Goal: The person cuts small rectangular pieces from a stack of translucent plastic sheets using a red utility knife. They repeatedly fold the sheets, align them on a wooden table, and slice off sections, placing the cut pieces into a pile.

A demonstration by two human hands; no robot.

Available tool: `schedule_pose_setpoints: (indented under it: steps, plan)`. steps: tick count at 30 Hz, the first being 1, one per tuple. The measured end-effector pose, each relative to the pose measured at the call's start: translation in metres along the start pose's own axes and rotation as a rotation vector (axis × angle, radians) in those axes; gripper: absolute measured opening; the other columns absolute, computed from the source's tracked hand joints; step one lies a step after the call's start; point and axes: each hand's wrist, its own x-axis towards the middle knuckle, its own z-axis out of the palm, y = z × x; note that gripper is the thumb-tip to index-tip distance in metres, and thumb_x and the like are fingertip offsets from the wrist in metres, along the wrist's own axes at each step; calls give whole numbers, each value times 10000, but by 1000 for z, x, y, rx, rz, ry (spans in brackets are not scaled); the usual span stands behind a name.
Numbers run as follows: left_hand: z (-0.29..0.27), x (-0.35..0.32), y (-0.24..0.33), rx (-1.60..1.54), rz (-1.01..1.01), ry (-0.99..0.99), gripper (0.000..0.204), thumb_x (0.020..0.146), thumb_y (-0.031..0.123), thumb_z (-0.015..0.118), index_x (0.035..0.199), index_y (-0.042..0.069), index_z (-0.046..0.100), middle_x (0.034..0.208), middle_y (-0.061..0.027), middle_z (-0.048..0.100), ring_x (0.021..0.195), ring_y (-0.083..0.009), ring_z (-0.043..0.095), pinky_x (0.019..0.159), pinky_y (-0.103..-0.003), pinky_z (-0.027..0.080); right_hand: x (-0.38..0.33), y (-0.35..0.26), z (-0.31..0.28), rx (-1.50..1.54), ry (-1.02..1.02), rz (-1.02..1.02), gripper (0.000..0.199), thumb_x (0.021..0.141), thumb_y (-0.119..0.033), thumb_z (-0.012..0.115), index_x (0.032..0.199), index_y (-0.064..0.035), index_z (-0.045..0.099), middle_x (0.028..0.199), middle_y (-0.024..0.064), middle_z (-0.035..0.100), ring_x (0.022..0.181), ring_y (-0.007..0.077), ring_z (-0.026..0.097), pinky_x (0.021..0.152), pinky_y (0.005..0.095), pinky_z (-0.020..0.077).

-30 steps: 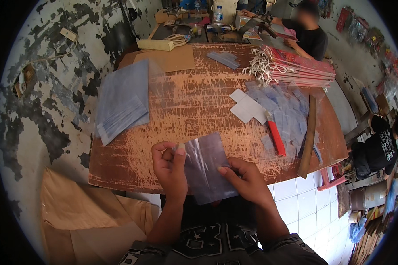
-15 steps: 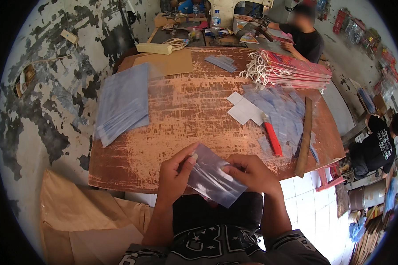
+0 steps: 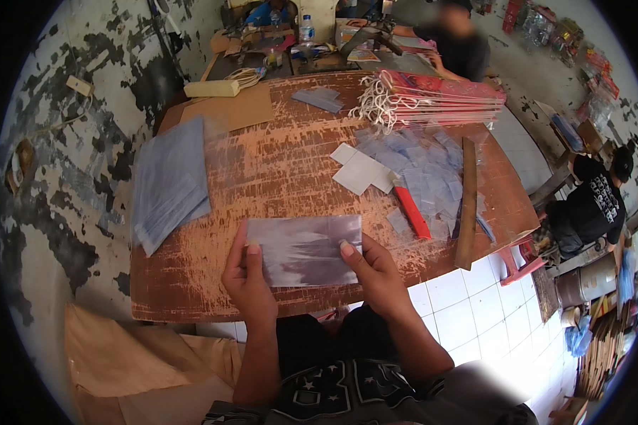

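Note:
Between my two hands, a rectangular stack of clear plastic sheets (image 3: pixel 305 251) is held level above the near edge of the worn table (image 3: pixel 262 177). My left hand (image 3: pixel 252 273) grips its left end, thumb on top. My right hand (image 3: pixel 376 273) pinches the right end in the same way. Light glints off the glossy top surface. Beyond my right hand lie a red-handled cutter (image 3: pixel 412 212), white card pieces (image 3: pixel 361 171) and a loose heap of clear plastic pieces (image 3: pixel 432 173). Larger plastic sheets (image 3: pixel 170 170) are piled at the left side.
A wooden strip (image 3: pixel 466 205) lies along the table's right side. Behind it sits a bundle of red bags with white cords (image 3: pixel 432 99). Cardboard (image 3: pixel 227 110) and a power strip (image 3: pixel 211 88) lie at the back left. One person (image 3: pixel 454 42) works at the far table; another (image 3: pixel 592 202) sits at right.
The plastic stack has turned from a slant to level and moved left, with both hands now at its ends. The whole view has shifted slightly.

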Motion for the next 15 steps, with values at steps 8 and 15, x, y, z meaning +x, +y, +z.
schedule_pose_setpoints:
  steps: [8,15]
  plan:
    - [6,-10,2,107,19,-53,397,1034,83,561,1417,-23,553,1139,-26,593,918,-50,516,819,-205,406,-2,-4,6,-207,123,-145,407,1074,-276,531,1316,51,533,1204,128,642,1144,182,565,1017,328,423]
    - [-1,-7,-1,92,109,-71,413,1038,94,556,1422,-56,526,1358,-110,627,1057,-95,595,952,-244,455,-2,-5,8,-310,81,-194,396,1067,-291,551,1276,45,567,1160,136,664,1089,172,587,972,326,451]
